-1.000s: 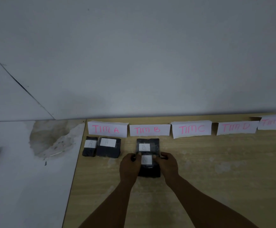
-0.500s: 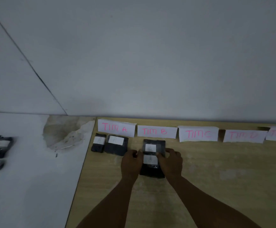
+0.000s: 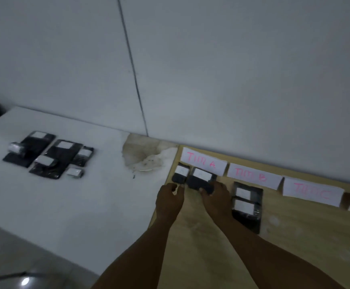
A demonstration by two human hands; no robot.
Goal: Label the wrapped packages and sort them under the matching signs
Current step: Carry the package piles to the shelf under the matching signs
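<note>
Head view: two black wrapped packages sit under the TIM A sign (image 3: 203, 164): a small package (image 3: 180, 175) and a wider package (image 3: 200, 179) beside it, each with a white label on top. Two more sit stacked front to back under the TIM B sign (image 3: 254, 176): rear package (image 3: 246, 191) and front package (image 3: 248, 213), both labelled. Nothing lies under the TIM C sign (image 3: 313, 193); another sign is cut off at the right edge.

Left hand (image 3: 170, 200) has fingers loosely curled just in front of the small A package, holding nothing. Right hand (image 3: 216, 197) has fingertips on the front edge of the wider A package, looks like nudging it straight; grip unclear through blur.

Remaining pile (image 3: 49, 155) of about six packages lies on the white tabletop (image 3: 86, 205) well to the left, several with white labels showing.

Judgement: four sorted, A and B started, C onward untouched. Under halfway.
</note>
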